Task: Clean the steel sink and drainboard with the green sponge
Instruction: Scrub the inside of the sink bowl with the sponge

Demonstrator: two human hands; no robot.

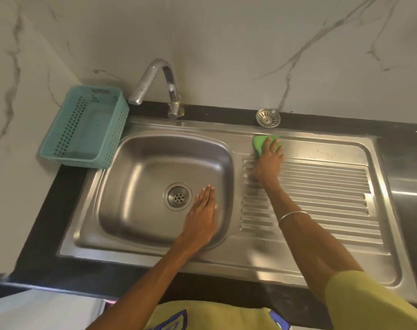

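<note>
Right hand [269,160] presses the sponge [262,144] flat, fingers spread over it, at the far-left corner of the drainboard [321,186], just right of the sink [140,177] rim. Left hand [202,208] is open, fingers straight and together, over the near-right side of the bowl beside the drain [177,196]; contact with the steel can't be told.

Strainer [268,117] lies loose on the dark counter [59,198] just beyond the sponge. Tap [155,84] stands far of the bowl, basket [88,127] at far left.

Risks: a far stroke likely knocks the strainer off its ledge. Ribs may snag the sponge, so grooves get skipped. Small marks at far right of the drainboard could be missed. Left hand may slip if the steel is wet.
</note>
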